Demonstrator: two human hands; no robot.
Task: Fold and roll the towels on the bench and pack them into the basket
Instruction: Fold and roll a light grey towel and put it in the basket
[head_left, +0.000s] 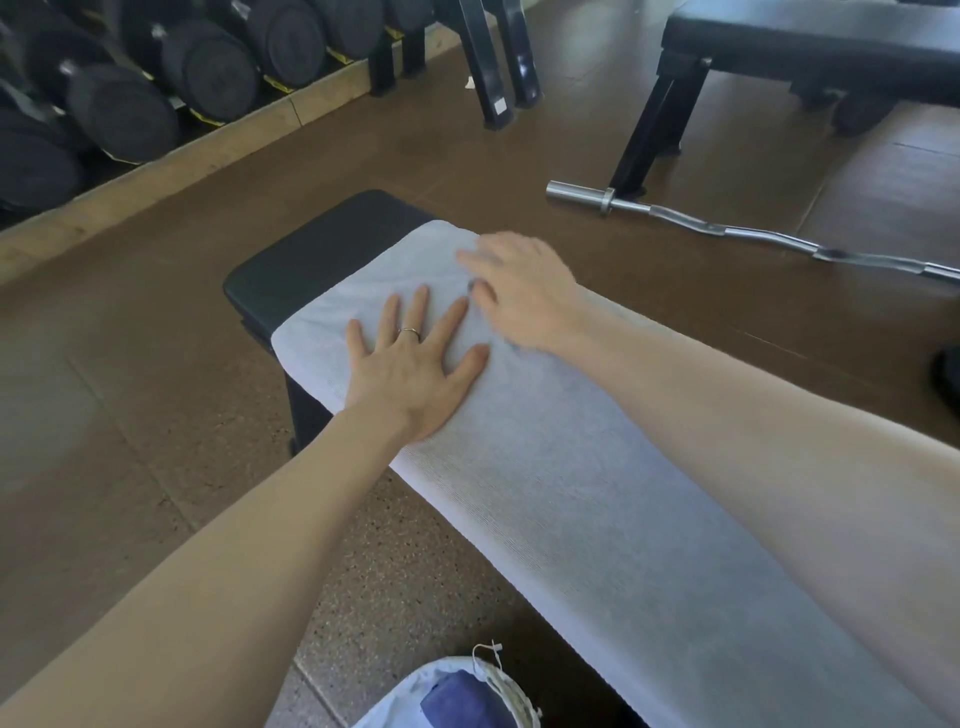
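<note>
A white towel (561, 493) lies flat along the black bench (311, 260), covering most of the pad; only the bench's far end shows bare. My left hand (415, 364), with a ring on one finger, presses flat on the towel near its far end, fingers spread. My right hand (519, 291) rests flat on the towel just beyond and to the right of the left one, slightly blurred. At the bottom edge, the rim of a pale fabric basket (498, 675) shows on the floor beside the bench, with a dark blue piece inside.
A rack of black dumbbells (156, 88) lines the left wall. A curl bar (753, 231) lies on the brown floor to the right. Another black bench (810, 57) stands at the back right, and black frame legs (493, 67) stand behind the towel bench.
</note>
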